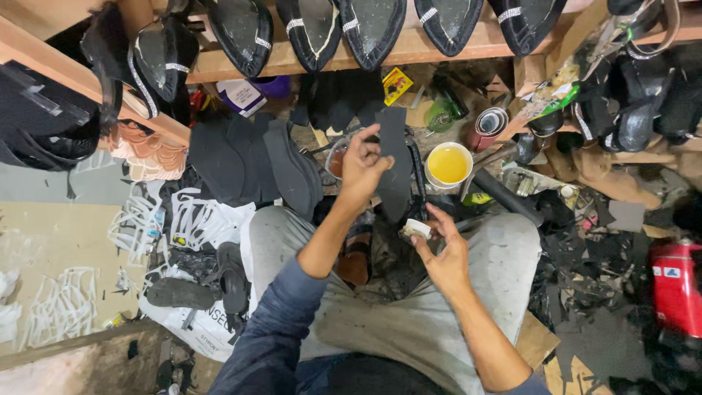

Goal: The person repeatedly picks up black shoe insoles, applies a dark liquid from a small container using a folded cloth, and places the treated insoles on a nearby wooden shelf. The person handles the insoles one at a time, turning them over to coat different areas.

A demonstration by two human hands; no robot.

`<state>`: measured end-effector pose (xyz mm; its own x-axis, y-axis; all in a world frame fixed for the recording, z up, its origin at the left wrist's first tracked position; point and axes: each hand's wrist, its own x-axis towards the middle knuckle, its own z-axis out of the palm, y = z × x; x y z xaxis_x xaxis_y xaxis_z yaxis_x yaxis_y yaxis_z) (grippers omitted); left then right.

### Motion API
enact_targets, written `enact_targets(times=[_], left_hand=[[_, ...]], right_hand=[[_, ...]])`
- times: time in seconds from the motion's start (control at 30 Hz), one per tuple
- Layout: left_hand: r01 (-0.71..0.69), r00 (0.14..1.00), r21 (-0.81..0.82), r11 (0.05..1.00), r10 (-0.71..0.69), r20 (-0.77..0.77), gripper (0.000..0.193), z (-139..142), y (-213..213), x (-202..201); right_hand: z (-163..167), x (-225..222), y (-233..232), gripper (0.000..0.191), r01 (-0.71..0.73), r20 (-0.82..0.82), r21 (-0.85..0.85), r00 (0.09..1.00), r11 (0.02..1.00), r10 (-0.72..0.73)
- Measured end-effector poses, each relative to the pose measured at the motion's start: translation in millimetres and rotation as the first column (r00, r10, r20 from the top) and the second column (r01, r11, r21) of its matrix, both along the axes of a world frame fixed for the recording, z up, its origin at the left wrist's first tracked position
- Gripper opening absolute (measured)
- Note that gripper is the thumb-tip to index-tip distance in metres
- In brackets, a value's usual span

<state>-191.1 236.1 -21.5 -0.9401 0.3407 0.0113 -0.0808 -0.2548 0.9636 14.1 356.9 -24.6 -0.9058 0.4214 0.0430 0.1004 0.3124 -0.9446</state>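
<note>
your left hand pinches the black sole piece; right hand fingers grip the pale block, keep both steady

A small yellow packet with red print hangs just under the wooden shelf, near its middle, tilted on one corner. Left of it, under the same shelf edge, lies a white rectangular package with a dark printed label, tipped at an angle beside a purple piece. On the floor at the lower left sits a crumpled white plastic bag with dark lettering, partly covered by black shoe parts. At the far right edge a red canister carries a small blue and white label near its top. The yellow liquid's round white tub shows no label from above.
</note>
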Motion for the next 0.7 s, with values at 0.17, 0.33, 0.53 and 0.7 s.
enact_targets(times=[0.17, 0.33, 0.53, 0.7], left_hand=[[-0.152, 0.771, 0.515, 0.844, -0.225, 0.596, 0.067, 40, -92, 69], [-0.385, 0.724, 0.724, 0.572, -0.299, 0.622, 0.065, 70, -151, 134], [-0.461, 0.734, 0.740, 0.490, -0.258, 0.628, 0.054, 68, -198, 180], [-0.182, 0.870, 0.938, 0.296, -0.396, 0.294, 0.050, 63, -229, 185]], right_hand=[[3, -2, -9, 0.066, -0.006, -0.067, -0.025, 0.998, 1.000, 0.004], [21, -25, -34, 0.068, -0.032, -0.055, -0.001, 0.998, 0.999, 0.032], [40, -110, -69, 0.071, -0.084, -0.320, 0.262, 0.933, 0.961, 0.168], [31, -180, -98, 0.076, -0.260, -0.211, 0.503, 0.887, 0.824, 0.410]])
